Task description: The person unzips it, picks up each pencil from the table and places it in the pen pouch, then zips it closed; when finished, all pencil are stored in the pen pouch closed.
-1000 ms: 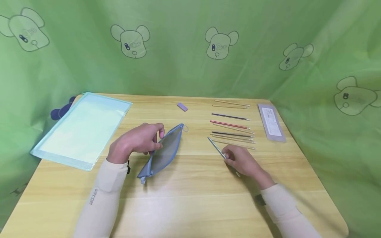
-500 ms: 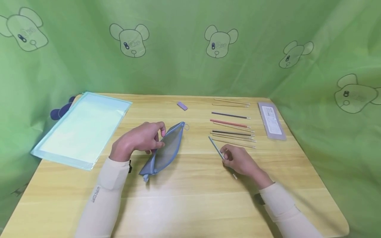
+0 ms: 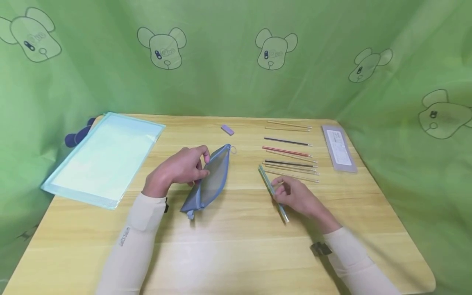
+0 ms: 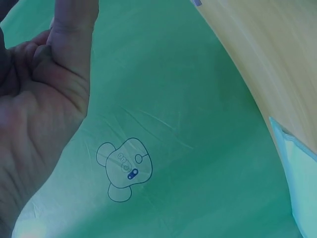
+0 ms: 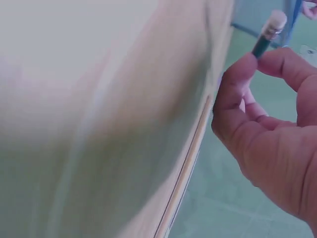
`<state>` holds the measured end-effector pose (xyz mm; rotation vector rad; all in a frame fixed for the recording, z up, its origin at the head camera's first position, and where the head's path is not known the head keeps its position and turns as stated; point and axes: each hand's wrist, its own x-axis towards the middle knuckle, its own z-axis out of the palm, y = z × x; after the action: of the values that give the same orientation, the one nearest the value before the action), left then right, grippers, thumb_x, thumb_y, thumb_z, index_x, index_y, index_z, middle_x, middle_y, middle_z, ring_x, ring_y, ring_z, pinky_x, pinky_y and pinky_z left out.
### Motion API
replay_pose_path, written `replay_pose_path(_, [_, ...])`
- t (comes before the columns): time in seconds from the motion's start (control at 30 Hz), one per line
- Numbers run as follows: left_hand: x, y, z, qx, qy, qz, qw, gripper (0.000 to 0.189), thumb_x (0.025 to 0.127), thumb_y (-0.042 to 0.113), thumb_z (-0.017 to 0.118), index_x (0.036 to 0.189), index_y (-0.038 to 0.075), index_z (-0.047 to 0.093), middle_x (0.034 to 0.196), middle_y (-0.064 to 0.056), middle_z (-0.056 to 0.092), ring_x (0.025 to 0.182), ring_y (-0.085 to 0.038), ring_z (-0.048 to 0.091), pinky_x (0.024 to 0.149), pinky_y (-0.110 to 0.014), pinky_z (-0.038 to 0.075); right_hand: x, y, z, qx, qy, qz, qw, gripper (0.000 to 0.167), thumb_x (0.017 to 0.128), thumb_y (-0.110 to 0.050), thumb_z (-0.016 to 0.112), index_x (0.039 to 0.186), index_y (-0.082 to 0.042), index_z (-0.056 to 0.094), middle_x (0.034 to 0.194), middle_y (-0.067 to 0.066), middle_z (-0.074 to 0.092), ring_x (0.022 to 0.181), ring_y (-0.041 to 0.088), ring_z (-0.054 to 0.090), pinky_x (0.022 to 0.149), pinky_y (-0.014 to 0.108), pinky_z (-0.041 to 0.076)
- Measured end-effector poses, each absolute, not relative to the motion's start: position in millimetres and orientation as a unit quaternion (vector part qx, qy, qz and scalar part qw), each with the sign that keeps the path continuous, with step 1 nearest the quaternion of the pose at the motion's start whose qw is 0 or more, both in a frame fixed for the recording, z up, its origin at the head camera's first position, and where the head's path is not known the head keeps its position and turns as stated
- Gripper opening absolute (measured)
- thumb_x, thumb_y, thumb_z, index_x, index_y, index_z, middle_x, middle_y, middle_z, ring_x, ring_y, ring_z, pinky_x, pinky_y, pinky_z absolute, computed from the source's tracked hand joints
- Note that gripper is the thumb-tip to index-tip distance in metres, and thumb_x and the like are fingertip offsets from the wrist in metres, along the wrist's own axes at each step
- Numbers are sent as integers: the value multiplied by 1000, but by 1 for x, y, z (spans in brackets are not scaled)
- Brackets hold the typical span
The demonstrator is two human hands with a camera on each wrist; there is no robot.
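Observation:
A blue mesh zipper pouch [image 3: 216, 175] stands tilted near the middle of the table, its mouth parted. My left hand [image 3: 184, 167] pinches the pouch's left edge between thumb and fingers. In the left wrist view the left hand [image 4: 39, 94] shows its palm side, and the pouch is out of sight. My right hand [image 3: 296, 196] pinches a green pencil [image 3: 266, 180] around its middle, to the right of the pouch. The right wrist view shows the pencil's white eraser end [image 5: 275, 21] poking past the thumb and finger of the right hand [image 5: 272, 124].
Several pencils [image 3: 289, 163] lie in a loose column at the right, beside a pale purple flat case [image 3: 343, 159] with a label. A purple eraser [image 3: 227, 130] lies at the back. A light-blue zip folder [image 3: 107, 159] covers the table's left side. Green curtain surrounds the table.
My left hand and the pouch have shifted slightly right and away from me. The green pencil has turned in my right hand, its eraser end swinging left and its length showing more.

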<state>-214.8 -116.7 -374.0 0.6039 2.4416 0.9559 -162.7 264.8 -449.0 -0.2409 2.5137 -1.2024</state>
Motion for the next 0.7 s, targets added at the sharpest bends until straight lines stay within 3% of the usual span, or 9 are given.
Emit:
replay_pose_path(0.3, [-216, -109, -377, 209, 884, 365, 205, 29, 102, 10, 70, 125, 4, 52, 84, -11, 76, 72, -35, 78, 66, -40, 67, -165, 226, -416, -85, 798, -550, 231, 48, 95, -9, 70, 140, -2, 54, 101, 6, 66, 92, 17, 65, 86, 31, 63])
replay_pose_path(0.47, [-215, -103, -379, 210, 884, 374, 187, 30, 102, 8, 70, 126, 2, 53, 82, -11, 75, 69, -32, 77, 62, -34, 64, -173, 199, -407, -71, 769, -574, 273, 49, 93, -7, 68, 140, -4, 54, 100, 3, 67, 90, 15, 62, 84, 27, 60])
replay_pose_path(0.7, [-213, -89, -384, 212, 879, 387, 178, 30, 99, 6, 72, 124, 3, 54, 85, -12, 70, 69, -24, 76, 61, -28, 64, -189, 170, -404, -64, 771, -578, 259, 50, 92, -2, 62, 141, -2, 54, 100, 4, 69, 87, 16, 61, 80, 25, 59])
